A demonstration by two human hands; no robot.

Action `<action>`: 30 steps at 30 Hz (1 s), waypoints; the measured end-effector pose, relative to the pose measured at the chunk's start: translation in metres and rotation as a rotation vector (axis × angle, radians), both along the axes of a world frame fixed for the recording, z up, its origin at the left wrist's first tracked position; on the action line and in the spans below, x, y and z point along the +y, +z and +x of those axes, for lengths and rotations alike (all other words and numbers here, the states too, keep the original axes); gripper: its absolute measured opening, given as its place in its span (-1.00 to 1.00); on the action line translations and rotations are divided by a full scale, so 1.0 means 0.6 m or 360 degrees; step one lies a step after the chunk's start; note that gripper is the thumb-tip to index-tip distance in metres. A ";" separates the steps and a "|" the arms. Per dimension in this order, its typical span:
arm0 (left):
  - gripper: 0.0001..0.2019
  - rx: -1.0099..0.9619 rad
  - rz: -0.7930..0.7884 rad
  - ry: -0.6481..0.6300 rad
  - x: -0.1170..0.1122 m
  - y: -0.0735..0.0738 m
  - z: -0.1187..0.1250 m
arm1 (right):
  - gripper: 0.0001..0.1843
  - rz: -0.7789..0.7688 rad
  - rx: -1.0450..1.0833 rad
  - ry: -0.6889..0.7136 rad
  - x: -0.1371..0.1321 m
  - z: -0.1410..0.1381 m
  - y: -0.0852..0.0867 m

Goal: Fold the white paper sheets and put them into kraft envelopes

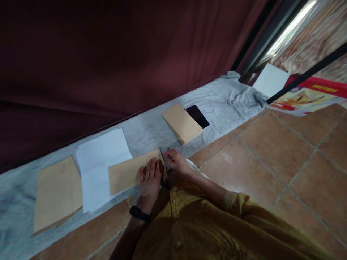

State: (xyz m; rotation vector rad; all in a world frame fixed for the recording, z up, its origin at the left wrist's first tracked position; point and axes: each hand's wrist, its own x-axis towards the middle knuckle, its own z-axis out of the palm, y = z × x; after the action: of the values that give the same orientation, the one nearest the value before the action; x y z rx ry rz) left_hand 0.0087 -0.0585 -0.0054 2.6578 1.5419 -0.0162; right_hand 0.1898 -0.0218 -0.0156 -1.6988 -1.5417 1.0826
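A brown paper envelope (123,175) lies flat across the right part of several white paper sheets (99,155). My left hand (150,182), a dark band on its wrist, rests on the envelope's right half with its fingers stretched out flat. Just beyond the envelope's right end is my right hand (177,162), its fingers curled and pressed together. Whatever it may hold there is too small and dark to make out. Shade hides part of that end of the envelope.
More brown envelopes (58,195) are stacked at the left, and another envelope pile (183,124) lies at right, partly over a dark-screened phone or tablet (200,117). All rest on a grey cloth (217,97) beside a maroon curtain (135,65). Printed cardboard (303,97) sits on the tiled floor (257,155).
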 end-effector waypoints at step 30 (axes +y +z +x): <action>-0.42 -0.0359 0.0521 -0.0365 -0.032 0.066 -0.048 | -0.57 -0.0442 0.1331 -0.0161 0.033 0.027 0.039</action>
State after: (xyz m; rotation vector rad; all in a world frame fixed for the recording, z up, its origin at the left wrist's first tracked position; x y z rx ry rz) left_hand -0.0200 -0.0779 0.0340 2.9400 1.2575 0.5487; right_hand 0.2057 -0.0022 0.0077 -1.1962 -0.7893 1.7157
